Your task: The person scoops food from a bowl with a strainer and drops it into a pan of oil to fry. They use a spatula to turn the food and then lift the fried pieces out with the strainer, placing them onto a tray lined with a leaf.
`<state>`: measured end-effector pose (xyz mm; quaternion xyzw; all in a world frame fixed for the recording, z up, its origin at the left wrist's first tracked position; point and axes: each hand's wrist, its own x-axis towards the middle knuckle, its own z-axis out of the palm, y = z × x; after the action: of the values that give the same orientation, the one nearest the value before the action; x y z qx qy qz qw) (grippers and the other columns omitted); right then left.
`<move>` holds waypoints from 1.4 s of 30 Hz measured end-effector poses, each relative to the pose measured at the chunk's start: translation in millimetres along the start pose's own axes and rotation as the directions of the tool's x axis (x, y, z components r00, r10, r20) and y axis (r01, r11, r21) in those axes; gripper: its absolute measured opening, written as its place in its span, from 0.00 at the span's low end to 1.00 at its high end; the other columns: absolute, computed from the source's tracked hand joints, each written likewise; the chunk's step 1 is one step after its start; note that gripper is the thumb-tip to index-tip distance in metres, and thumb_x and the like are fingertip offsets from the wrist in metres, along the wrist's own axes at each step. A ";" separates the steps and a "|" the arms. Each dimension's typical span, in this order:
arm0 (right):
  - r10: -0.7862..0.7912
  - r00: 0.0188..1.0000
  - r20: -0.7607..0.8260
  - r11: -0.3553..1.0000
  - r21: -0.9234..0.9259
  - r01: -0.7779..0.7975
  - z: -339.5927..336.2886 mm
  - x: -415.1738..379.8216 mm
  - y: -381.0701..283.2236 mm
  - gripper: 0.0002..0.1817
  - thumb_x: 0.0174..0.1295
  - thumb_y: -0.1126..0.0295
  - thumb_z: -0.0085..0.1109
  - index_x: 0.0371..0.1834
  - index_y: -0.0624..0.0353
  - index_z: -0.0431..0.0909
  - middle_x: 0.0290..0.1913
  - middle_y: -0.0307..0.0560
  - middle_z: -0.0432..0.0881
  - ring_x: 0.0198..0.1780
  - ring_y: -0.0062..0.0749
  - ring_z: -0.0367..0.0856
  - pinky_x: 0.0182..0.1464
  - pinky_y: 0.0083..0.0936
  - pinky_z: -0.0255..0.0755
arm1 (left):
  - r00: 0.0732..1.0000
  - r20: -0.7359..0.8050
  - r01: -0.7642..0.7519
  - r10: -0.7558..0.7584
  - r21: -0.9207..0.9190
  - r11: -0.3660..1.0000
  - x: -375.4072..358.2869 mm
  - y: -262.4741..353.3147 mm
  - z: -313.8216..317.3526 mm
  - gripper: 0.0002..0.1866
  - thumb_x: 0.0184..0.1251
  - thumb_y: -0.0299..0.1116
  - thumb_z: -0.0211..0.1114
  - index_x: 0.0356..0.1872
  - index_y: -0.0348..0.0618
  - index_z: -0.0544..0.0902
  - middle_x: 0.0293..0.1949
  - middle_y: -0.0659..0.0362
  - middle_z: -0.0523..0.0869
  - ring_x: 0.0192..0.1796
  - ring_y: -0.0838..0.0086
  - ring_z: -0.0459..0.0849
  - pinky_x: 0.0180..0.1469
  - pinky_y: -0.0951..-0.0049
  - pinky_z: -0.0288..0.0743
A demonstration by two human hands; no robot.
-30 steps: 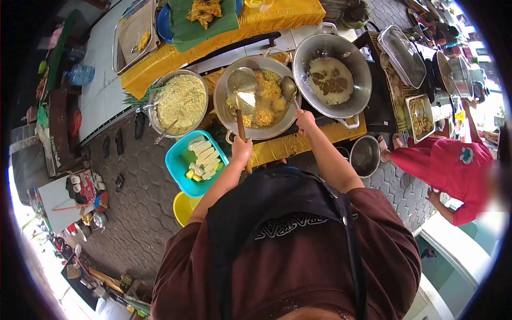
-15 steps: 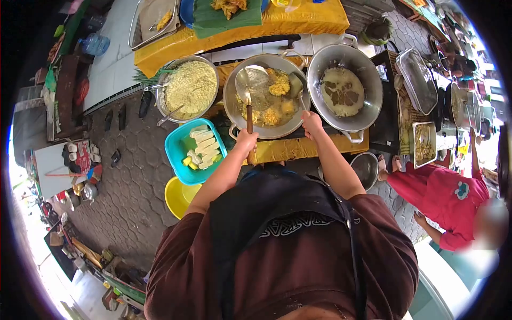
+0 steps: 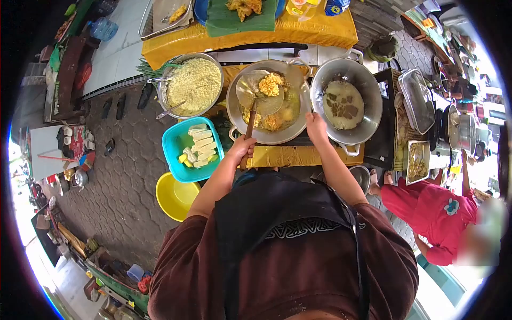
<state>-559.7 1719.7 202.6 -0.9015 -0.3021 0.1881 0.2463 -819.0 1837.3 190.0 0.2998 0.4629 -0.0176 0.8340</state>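
Note:
My left hand [image 3: 242, 146] is closed around the wooden handle of a wide round skimmer [image 3: 273, 105]. A golden fritter [image 3: 271, 84] rests on the skimmer, above a large metal frying pan [image 3: 232, 104]. More fritters [image 3: 273, 122] lie in the bubbling oil at the pan's near side. My right hand [image 3: 316, 128] is closed on the thin handle of a spatula at the pan's right edge; its blade is hard to make out. Just right of that hand stands a deep metal pot [image 3: 322, 72] with foamy liquid and dark patches inside.
A pot of pale yellow batter [image 3: 194, 85] stands left of the pan. Nearer are a turquoise basin [image 3: 173, 136] of pale sticks and a yellow basin [image 3: 176, 197]. Behind, a yellow-covered table [image 3: 314, 34] holds fried food on a leaf. A person in red [image 3: 426, 202] is at right.
The skimmer now carries a fritter on its mesh. My right hand has shifted slightly right and the spatula's blade has moved from the oil toward the pan's right rim. The view has shifted a little.

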 end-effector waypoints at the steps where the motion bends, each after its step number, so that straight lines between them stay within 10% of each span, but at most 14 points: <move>1: -0.003 1.000 0.006 1.000 0.000 0.003 -0.8 4.2 3.7 0.22 0.61 0.54 0.43 0.42 0.64 0.73 0.26 0.53 0.74 0.21 0.42 0.75 0.23 0.35 0.67 | 1.000 0.028 0.009 -0.008 -0.024 1.000 -4.4 0.1 -2.3 0.09 0.59 0.31 0.57 0.32 0.46 0.64 0.18 0.67 0.65 0.15 0.83 0.63 0.16 0.78 0.59; 4: 0.393 0.886 0.247 0.890 0.140 -0.434 -21.8 8.2 -13.3 0.19 0.61 0.56 0.42 0.36 0.62 0.74 0.20 0.50 0.72 0.14 0.38 0.69 0.17 0.34 0.63 | 0.998 0.061 -0.003 0.007 -0.070 0.998 -23.8 0.4 -6.1 0.09 0.60 0.32 0.57 0.32 0.46 0.64 0.17 0.68 0.64 0.14 0.84 0.61 0.16 0.79 0.57; 14: 0.543 0.639 0.544 0.572 0.317 -0.757 37.7 38.3 26.4 0.11 0.56 0.62 0.46 0.30 0.58 0.70 0.15 0.41 0.65 0.10 0.27 0.59 0.12 0.30 0.56 | 0.998 -0.007 0.061 -0.062 -0.132 0.989 -71.0 -15.0 -20.2 0.08 0.63 0.33 0.56 0.38 0.46 0.66 0.18 0.68 0.65 0.15 0.84 0.62 0.16 0.80 0.57; 20: 0.343 0.900 0.269 0.912 0.135 -0.388 94.5 65.7 77.0 0.15 0.59 0.58 0.43 0.33 0.60 0.73 0.23 0.50 0.74 0.20 0.37 0.73 0.25 0.39 0.68 | 0.992 -0.039 0.110 -0.120 -0.202 0.973 -74.3 -7.2 -10.7 0.08 0.63 0.32 0.56 0.33 0.45 0.65 0.17 0.68 0.66 0.15 0.84 0.63 0.17 0.80 0.58; 22: 0.128 0.958 0.256 0.991 -0.071 -0.114 61.3 59.8 37.0 0.22 0.62 0.57 0.39 0.43 0.65 0.74 0.44 0.62 0.76 0.49 0.58 0.71 0.52 0.43 0.63 | 0.991 -0.039 0.120 -0.132 -0.213 0.970 -74.4 -3.2 -7.9 0.08 0.63 0.32 0.56 0.31 0.45 0.65 0.18 0.67 0.66 0.15 0.84 0.63 0.17 0.80 0.58; 42: -0.183 0.946 0.267 0.955 -0.181 0.236 -9.4 9.1 -14.1 0.14 0.64 0.60 0.44 0.39 0.59 0.70 0.32 0.63 0.77 0.38 0.61 0.75 0.40 0.48 0.67 | 0.987 0.116 0.130 -0.107 -0.211 0.969 -51.1 -22.9 -21.0 0.05 0.66 0.33 0.52 0.32 0.46 0.67 0.19 0.70 0.64 0.16 0.86 0.60 0.18 0.83 0.57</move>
<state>-554.7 1732.2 216.3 -0.8545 -0.4432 0.2385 0.1284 -871.2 1816.7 210.8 0.1768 0.4352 -0.0322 0.8822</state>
